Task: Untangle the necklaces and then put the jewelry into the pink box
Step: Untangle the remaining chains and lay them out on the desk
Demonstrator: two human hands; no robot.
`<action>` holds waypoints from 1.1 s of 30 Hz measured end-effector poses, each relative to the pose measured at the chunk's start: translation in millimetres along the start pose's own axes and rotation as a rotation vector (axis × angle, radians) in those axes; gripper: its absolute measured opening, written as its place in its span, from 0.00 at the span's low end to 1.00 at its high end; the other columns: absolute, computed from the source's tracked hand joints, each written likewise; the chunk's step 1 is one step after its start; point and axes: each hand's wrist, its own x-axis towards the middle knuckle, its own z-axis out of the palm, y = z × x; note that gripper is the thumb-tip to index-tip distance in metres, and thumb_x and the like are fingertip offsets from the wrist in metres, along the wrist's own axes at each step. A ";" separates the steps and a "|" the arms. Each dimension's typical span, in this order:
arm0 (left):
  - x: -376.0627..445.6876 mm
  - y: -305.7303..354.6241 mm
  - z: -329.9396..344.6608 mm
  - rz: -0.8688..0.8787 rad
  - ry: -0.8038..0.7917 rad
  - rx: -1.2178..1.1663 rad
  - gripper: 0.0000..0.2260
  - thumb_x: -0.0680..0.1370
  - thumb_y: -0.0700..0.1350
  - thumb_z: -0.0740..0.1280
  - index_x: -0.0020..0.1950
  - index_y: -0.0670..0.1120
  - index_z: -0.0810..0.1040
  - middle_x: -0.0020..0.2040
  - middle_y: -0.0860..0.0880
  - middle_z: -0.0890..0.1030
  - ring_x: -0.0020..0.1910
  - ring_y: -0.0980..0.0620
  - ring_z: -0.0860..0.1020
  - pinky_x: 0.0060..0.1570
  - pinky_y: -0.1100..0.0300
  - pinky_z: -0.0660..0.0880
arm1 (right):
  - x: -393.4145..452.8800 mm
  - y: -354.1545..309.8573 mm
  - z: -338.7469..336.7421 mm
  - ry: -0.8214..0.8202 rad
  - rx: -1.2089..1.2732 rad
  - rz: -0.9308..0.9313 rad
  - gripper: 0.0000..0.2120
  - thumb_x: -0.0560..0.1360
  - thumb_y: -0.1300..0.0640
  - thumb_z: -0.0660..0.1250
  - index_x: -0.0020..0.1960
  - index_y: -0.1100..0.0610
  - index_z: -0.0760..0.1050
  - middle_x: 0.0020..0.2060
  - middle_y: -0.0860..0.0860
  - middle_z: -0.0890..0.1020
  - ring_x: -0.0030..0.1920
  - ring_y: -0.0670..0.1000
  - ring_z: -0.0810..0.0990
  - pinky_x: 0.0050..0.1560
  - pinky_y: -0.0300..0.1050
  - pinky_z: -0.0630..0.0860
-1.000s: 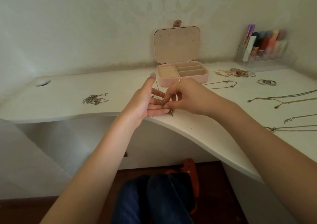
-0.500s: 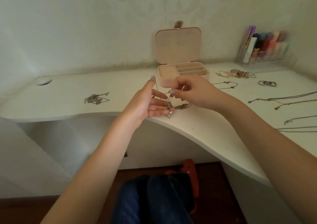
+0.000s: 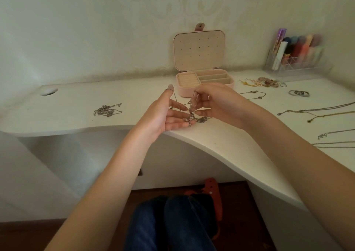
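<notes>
A tangled silver necklace (image 3: 190,117) hangs between my hands above the desk's front edge. My left hand (image 3: 165,114) lies palm up with straight fingers, and the chain runs over its thumb and fingertips. My right hand (image 3: 217,102) pinches the chain near its top with curled fingers. The pink box (image 3: 205,86) stands open just behind my hands, its lid upright and its compartments bare. Another tangled silver heap (image 3: 106,110) lies on the desk to the left.
Several straightened chains (image 3: 315,110) lie along the desk's right side, with a thin chain (image 3: 253,95), rings (image 3: 298,93) and beaded pieces (image 3: 267,82) near the box. A clear organiser (image 3: 295,58) with coloured items stands at the back right. A cable hole (image 3: 49,91) sits far left.
My right hand has lifted from my left fingertips and pulled the chain upward, so the necklace now dangles stretched between both hands. My left hand stayed almost in place.
</notes>
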 end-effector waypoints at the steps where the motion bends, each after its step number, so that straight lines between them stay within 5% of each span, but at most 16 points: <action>1: 0.1 0.0 -0.5 0.002 0.003 0.000 0.27 0.80 0.62 0.53 0.47 0.38 0.76 0.36 0.39 0.83 0.33 0.45 0.84 0.28 0.61 0.79 | 0.1 0.3 0.4 -0.009 0.035 0.002 0.12 0.78 0.62 0.57 0.37 0.58 0.72 0.30 0.52 0.76 0.34 0.49 0.75 0.35 0.39 0.74; 11: -1.3 1.6 -4.4 -0.022 0.038 -0.083 0.27 0.82 0.59 0.51 0.48 0.37 0.76 0.35 0.39 0.83 0.31 0.47 0.83 0.22 0.64 0.76 | 2.2 3.3 -0.4 0.049 -0.038 -0.090 0.08 0.80 0.61 0.56 0.43 0.58 0.69 0.19 0.48 0.68 0.27 0.48 0.70 0.31 0.36 0.69; 17: -2.5 2.1 -2.1 0.057 0.189 -0.012 0.11 0.76 0.36 0.55 0.43 0.41 0.77 0.40 0.44 0.80 0.22 0.54 0.75 0.19 0.69 0.65 | 2.9 2.4 -5.8 0.151 -0.201 -0.199 0.07 0.81 0.58 0.58 0.46 0.58 0.72 0.23 0.46 0.76 0.26 0.41 0.72 0.33 0.33 0.69; 20: -6.2 5.6 2.3 0.126 0.215 0.237 0.13 0.73 0.35 0.56 0.42 0.45 0.79 0.43 0.50 0.78 0.32 0.53 0.72 0.25 0.64 0.64 | 4.0 2.6 -5.3 0.142 -0.199 -0.253 0.06 0.81 0.58 0.58 0.49 0.60 0.71 0.23 0.46 0.77 0.27 0.41 0.73 0.33 0.31 0.70; 25: -8.1 2.6 11.2 0.419 0.172 0.561 0.09 0.64 0.52 0.65 0.39 0.61 0.82 0.50 0.51 0.79 0.53 0.55 0.76 0.44 0.64 0.68 | 1.8 1.8 -1.6 0.038 -0.153 -0.278 0.09 0.81 0.57 0.58 0.44 0.58 0.71 0.25 0.49 0.77 0.28 0.44 0.74 0.35 0.36 0.71; 27: -5.5 3.3 12.4 0.428 0.082 0.559 0.06 0.67 0.49 0.67 0.39 0.59 0.83 0.47 0.55 0.82 0.52 0.58 0.78 0.50 0.67 0.70 | 1.2 1.5 -1.7 0.029 -0.123 -0.286 0.09 0.81 0.58 0.58 0.43 0.57 0.71 0.25 0.50 0.76 0.28 0.45 0.73 0.34 0.36 0.71; 30: -3.8 2.2 9.4 0.401 -0.013 0.483 0.06 0.74 0.42 0.69 0.43 0.53 0.84 0.42 0.57 0.84 0.43 0.66 0.78 0.43 0.74 0.70 | 1.7 0.3 -3.7 0.055 -0.096 -0.292 0.08 0.81 0.58 0.58 0.45 0.58 0.71 0.24 0.49 0.77 0.28 0.46 0.74 0.35 0.37 0.72; 33: 0.2 -3.4 4.0 0.380 0.001 0.394 0.07 0.73 0.44 0.70 0.37 0.53 0.84 0.43 0.52 0.85 0.45 0.59 0.80 0.50 0.65 0.72 | 2.2 -0.5 -6.0 0.061 -0.046 -0.282 0.07 0.81 0.58 0.59 0.46 0.58 0.71 0.25 0.49 0.78 0.27 0.47 0.74 0.33 0.38 0.71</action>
